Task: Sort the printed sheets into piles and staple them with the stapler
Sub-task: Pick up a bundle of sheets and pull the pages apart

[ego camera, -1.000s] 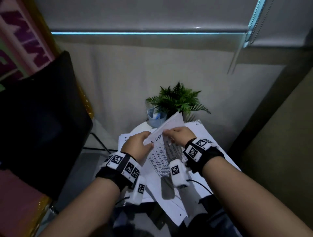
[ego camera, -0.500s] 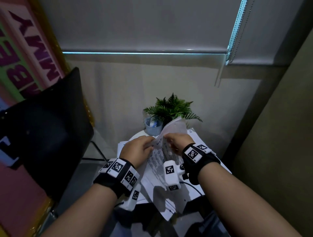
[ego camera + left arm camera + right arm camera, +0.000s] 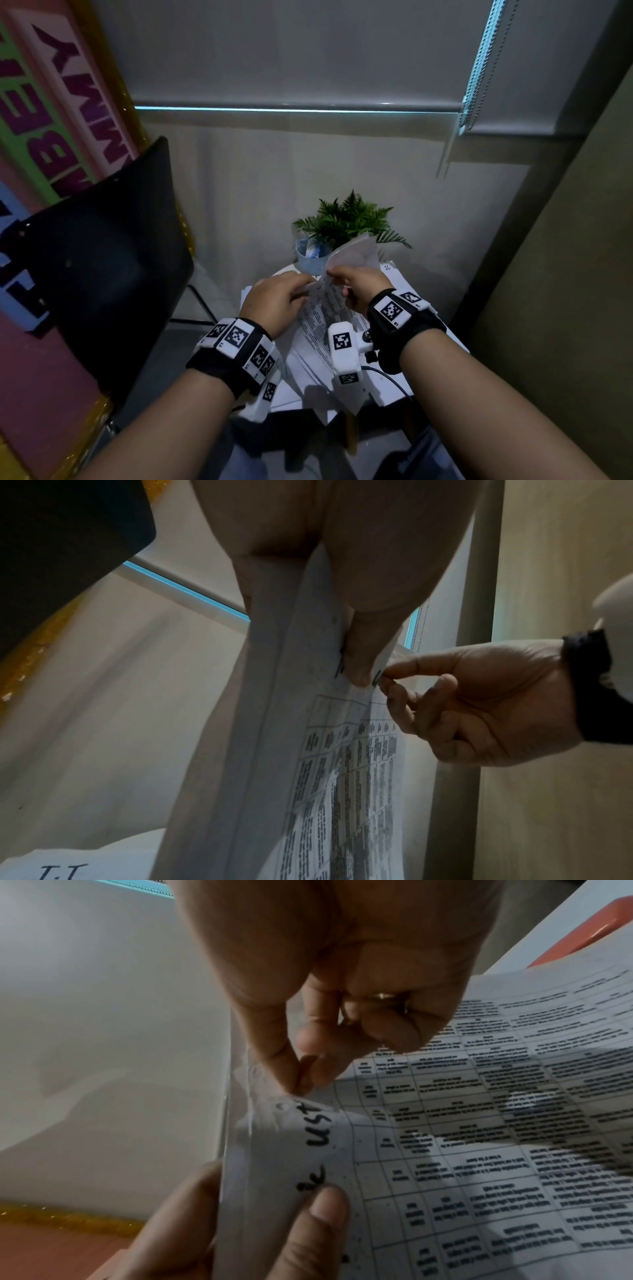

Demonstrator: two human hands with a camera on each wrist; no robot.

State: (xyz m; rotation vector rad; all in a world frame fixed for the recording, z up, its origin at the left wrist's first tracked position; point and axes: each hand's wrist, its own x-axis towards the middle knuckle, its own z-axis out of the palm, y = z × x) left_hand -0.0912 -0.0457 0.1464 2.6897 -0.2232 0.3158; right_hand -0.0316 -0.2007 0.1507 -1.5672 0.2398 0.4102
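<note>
Item: printed sheets (image 3: 329,301), table grid with handwritten heading, raised above the table (image 3: 284,270) where earlier they lay lower; left hand (image 3: 277,301) grips the near-left edge, right hand (image 3: 359,287) pinches the top margin, likely separating a sheet for sorting. Further sheets (image 3: 397,281) overhang the table's right edge. Fern (image 3: 349,222) and cup (image 3: 308,253) crowd the far side; stapler not visible.

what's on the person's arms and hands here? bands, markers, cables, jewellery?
Bare forearms, no sleeves. Each wrist carries a black strap with white blocks printed with black square fiducial markers: left wristband, right wristband. A white camera housing with its own markers sits below the right wrist, and a thin dark cable runs from it. A gold-coloured ring shows on a finger of the right hand.
</note>
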